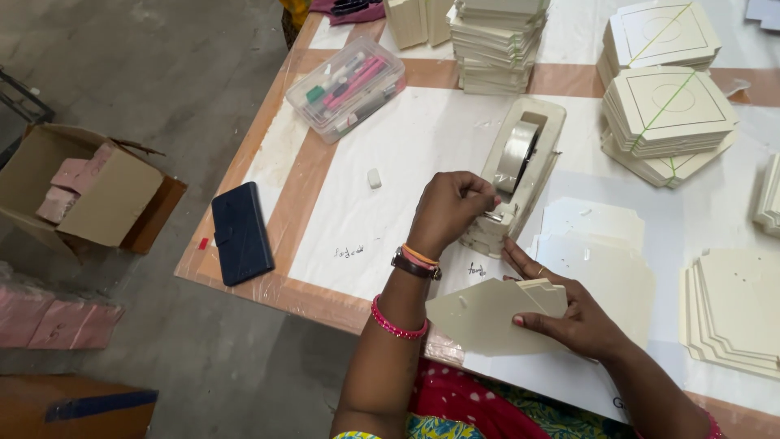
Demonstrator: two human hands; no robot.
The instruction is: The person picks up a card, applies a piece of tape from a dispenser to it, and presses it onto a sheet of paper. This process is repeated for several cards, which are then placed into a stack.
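We see the left hand (451,213) with fingers pinched on the tape end at the tape dispenser (516,175); just below it, the right hand (569,313) clamps a folded cream card (483,317).

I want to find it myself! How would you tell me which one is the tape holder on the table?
Start at the big white table with brown tape borders. Near its middle, just past the left hand, sits the cream tape dispenser with a shiny clear roll inside. The cream card stacks around it are flat; only it stands tall, holding a round wheel.
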